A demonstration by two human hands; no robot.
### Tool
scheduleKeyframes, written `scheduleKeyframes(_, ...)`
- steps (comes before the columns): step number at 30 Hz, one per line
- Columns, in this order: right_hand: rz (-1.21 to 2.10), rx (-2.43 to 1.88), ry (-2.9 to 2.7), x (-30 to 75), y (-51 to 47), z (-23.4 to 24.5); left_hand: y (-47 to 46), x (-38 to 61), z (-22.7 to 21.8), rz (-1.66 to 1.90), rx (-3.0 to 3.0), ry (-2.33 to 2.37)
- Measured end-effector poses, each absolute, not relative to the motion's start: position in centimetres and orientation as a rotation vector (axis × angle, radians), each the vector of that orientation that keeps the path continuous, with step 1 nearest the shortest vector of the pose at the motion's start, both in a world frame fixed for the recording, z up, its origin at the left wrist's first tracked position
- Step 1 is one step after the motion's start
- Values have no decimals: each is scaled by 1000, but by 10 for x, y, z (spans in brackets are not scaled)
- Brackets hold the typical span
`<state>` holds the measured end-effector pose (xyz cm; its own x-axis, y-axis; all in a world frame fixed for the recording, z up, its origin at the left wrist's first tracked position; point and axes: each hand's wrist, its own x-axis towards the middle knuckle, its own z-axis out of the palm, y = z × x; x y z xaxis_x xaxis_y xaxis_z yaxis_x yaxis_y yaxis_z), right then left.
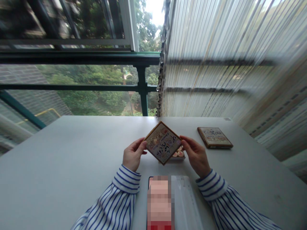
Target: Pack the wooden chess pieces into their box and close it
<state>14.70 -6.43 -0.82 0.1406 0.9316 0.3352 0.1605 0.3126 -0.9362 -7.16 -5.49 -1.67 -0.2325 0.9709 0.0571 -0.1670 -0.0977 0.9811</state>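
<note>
Between my two hands I hold up a square Chinese chess box lid (pixel 164 142), turned so that it stands on a corner like a diamond. My left hand (pixel 134 154) pinches its left corner between thumb and fingers. At the opposite corner, my right hand (pixel 196 156) grips it the same way. Behind and below the lid, partly hidden by it, sits an open box (pixel 178 158) on the table. Round wooden chess pieces (pixel 180 154) with red characters show in it.
A second Chinese chess box (pixel 215 138) lies closed at the right on the white table (pixel 96 137). Nearest me are a pixelated phone-like object (pixel 160 201) and a translucent plastic sheet or case (pixel 185 201). Beyond the table's far edge stand a green railing (pixel 142 92) and a string curtain (pixel 203 64).
</note>
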Motion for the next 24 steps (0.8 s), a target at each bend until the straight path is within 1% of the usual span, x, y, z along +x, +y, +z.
scheduleKeyframes(24,875,-1094,-1306,144,-63,-11,-51,-73,-22,1559,828,1204)
